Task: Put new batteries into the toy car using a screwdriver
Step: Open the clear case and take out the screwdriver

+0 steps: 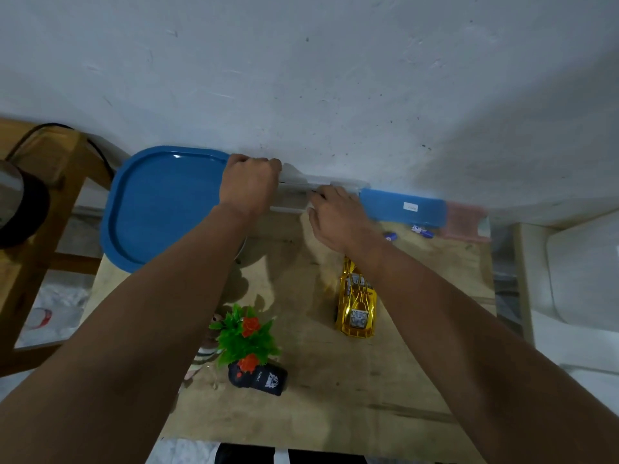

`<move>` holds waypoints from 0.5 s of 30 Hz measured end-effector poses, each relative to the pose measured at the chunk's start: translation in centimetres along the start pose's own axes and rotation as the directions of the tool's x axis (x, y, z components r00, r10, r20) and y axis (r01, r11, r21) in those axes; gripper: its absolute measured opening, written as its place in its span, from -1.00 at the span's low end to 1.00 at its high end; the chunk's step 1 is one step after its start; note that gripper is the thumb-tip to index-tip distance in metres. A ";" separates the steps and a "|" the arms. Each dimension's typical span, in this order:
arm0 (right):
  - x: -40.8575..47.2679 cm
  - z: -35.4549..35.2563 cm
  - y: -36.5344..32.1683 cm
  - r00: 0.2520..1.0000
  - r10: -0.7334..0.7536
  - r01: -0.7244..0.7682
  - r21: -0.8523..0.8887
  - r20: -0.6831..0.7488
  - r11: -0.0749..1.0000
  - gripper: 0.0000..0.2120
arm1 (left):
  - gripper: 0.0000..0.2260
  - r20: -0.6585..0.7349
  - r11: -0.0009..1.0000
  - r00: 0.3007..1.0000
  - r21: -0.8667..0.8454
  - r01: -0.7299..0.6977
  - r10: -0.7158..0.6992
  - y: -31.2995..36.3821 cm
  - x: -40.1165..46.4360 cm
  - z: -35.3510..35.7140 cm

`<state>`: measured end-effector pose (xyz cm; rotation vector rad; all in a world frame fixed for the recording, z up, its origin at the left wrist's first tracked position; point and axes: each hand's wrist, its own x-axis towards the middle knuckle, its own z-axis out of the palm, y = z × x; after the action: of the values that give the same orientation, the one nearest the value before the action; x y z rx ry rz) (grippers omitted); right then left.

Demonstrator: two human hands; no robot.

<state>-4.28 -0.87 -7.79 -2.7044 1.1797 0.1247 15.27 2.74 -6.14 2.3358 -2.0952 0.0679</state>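
Note:
A gold toy car stands on its wheels on the wooden table, under my right forearm. Two small blue batteries lie near the far edge. Against the wall sits a clear plastic box with a blue lid part to its right. My left hand is a fist closed over the box's left end. My right hand grips its front right, fingers curled at the rim; a thin dark tip shows at the fingertips. No screwdriver is clearly visible.
A blue tray overhangs the table's far left corner. A plastic plant and a black remote stand near the front. A pink item sits far right, a white chair beyond, and a wooden stool to the left.

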 end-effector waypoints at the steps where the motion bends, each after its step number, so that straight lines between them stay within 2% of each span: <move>1: 0.2 -0.2 -0.1 1.000 0.014 -0.014 -0.023 0.003 1.000 -0.63 | -0.83 0.013 1.000 1.000 0.004 0.004 -0.004 -0.1 0.0 0.0; 6: 1.3 -0.6 -0.4 0.990 0.107 -0.098 -0.105 0.088 0.990 -0.70 | -0.79 0.038 0.999 0.998 0.012 0.052 -0.052 -0.2 0.4 0.2; 15: 1.6 -0.9 -0.8 0.984 0.121 -0.126 0.031 0.131 0.992 -0.79 | -0.81 0.112 0.998 0.992 0.030 0.051 -0.054 0.0 0.4 -0.9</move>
<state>-2.58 -1.67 -7.04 -2.5460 1.2964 0.2859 15.28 2.32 -5.27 2.4643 -2.0916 -0.0373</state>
